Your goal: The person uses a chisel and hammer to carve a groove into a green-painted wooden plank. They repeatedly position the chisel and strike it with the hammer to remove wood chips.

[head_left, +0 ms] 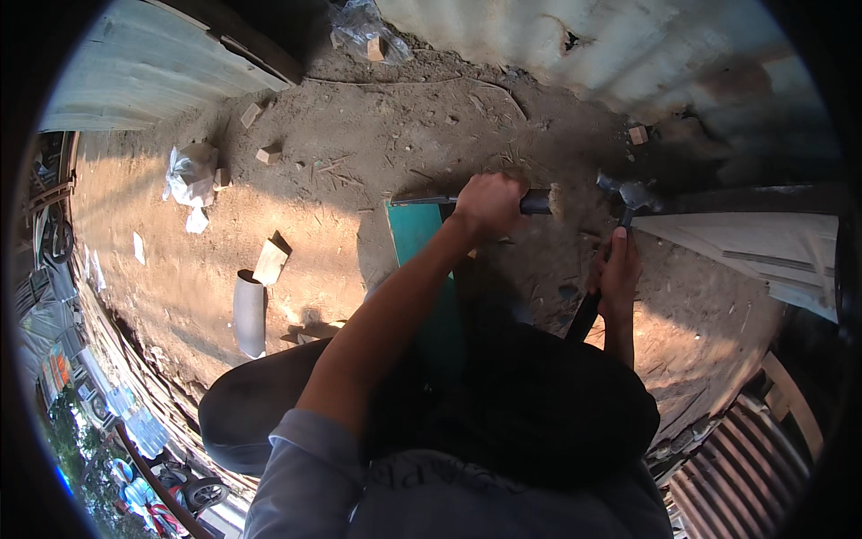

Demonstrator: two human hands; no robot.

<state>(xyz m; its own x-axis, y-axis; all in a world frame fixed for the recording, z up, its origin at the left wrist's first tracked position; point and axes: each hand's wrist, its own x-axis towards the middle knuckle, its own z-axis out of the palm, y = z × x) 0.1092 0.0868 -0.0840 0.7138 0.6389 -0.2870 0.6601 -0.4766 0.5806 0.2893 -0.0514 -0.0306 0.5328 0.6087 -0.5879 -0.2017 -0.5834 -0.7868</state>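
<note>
My left hand (492,205) is closed round a dark bar-like tool with a thick black end (537,201) showing past the fist. The rest of that tool runs left along the far end of a green board (417,235); its exact kind is not clear. The board stretches back between my knees, its near part in shadow. In my right hand (618,269) is a claw hammer (636,194), gripped by its dark handle with the metal head up and away from me. The hammer head is to the right of the black end, apart from it.
Wood blocks (268,154) and a plastic bag (190,175) lie on the dirt ground, with a curved grey piece (249,314) at left. Corrugated metal sheets (620,45) stand along the far side. A pale panel (745,244) is at right.
</note>
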